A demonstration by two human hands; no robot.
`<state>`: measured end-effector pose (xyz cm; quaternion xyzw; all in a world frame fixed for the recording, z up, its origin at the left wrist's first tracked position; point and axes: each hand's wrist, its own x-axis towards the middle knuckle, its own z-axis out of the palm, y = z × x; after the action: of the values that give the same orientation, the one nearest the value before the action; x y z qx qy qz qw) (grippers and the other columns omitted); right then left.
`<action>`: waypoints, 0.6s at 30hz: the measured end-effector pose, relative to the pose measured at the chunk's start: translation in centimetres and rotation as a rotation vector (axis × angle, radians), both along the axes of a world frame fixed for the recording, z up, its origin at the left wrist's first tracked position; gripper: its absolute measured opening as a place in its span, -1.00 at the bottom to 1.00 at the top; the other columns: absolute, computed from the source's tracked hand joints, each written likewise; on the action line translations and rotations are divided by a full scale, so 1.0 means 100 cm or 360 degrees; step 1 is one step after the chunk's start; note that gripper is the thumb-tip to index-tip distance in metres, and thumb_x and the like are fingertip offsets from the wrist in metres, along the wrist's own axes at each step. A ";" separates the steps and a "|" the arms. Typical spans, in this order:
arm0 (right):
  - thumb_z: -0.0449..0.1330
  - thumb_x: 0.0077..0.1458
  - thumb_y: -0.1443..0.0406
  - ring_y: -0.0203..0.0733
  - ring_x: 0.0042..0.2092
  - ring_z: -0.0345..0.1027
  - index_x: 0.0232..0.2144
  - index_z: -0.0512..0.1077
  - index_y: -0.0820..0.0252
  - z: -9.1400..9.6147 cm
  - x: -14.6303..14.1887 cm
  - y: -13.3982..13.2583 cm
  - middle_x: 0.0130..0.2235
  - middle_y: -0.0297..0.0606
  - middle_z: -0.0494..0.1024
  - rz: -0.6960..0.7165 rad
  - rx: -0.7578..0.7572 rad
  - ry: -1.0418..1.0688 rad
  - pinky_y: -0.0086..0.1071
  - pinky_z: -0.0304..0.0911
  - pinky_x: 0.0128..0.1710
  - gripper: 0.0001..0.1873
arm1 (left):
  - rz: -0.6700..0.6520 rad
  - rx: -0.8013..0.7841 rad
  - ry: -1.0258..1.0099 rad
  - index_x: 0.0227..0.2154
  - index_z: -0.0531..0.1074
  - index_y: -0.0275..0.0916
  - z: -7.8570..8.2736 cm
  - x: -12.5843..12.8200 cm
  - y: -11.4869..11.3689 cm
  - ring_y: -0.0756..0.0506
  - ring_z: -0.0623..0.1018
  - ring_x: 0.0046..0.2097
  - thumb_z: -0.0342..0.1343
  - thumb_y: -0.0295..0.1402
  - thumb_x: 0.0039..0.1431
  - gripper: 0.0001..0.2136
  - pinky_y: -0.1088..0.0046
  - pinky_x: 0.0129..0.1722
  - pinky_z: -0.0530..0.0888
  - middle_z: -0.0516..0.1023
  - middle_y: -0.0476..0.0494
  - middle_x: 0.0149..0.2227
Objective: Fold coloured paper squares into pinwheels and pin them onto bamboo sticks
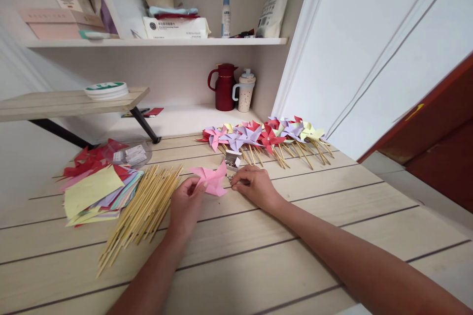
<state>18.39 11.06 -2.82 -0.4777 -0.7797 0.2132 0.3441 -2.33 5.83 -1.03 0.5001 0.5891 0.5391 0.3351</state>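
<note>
My left hand (187, 203) pinches a pink paper pinwheel (212, 179) by its lower left side, with the folded blades facing up. Just right of it, my right hand (254, 186) has thumb and fingers pressed together low over the table. Small shiny metal pieces (229, 177) lie at its fingertips; whether one is between them is too small to make out. Behind sits a small open box (232, 159) with more metal bits. A bundle of thin wooden sticks (146, 206) lies left of my left hand.
Several finished pinwheels on sticks (266, 137) lie at the back right. Stacked coloured paper sheets (94, 194), red paper pieces (88, 160) and a clear packet (135, 154) lie at left, near a raised wooden stand (70, 102). A red jug (224, 88) and a cup (245, 91) stand behind.
</note>
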 end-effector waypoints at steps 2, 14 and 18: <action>0.31 0.02 0.41 -0.10 -0.14 0.44 -0.43 0.59 0.04 0.001 -0.001 0.000 -0.26 -0.29 0.62 0.0013 -0.0007 0.0003 -0.24 0.23 -0.11 -0.86 | -0.0003 -0.0001 0.0002 -0.46 0.48 -0.24 0.000 0.000 0.000 -0.07 0.41 -0.37 0.20 -0.15 0.04 -0.77 0.47 -0.35 0.28 0.48 0.00 -0.46; 0.26 0.07 0.30 -0.08 -0.14 0.46 -0.48 0.53 0.11 0.018 0.010 0.002 -0.27 -0.25 0.63 0.0022 -0.0064 0.0416 -0.18 0.26 0.00 -0.90 | 0.0003 -0.0013 -0.0134 -0.44 0.50 -0.25 -0.006 -0.003 0.003 -0.07 0.43 -0.38 0.22 -0.14 -0.01 -0.76 0.47 -0.35 0.29 0.49 -0.02 -0.47; 0.29 0.06 0.18 -0.06 -0.10 0.45 -0.47 0.52 0.10 0.038 0.011 -0.008 -0.21 -0.24 0.60 0.0014 -0.0150 0.0684 -0.17 0.29 0.00 -0.85 | 0.0072 0.0023 -0.0180 -0.50 0.47 -0.24 -0.006 -0.002 0.002 -0.05 0.40 -0.43 0.22 -0.17 -0.02 -0.78 0.47 -0.39 0.28 0.45 0.00 -0.52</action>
<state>19.51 10.23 0.98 -0.4333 -0.6797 0.3479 0.4788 -2.50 6.04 -1.62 0.4578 0.5764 0.5781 0.3521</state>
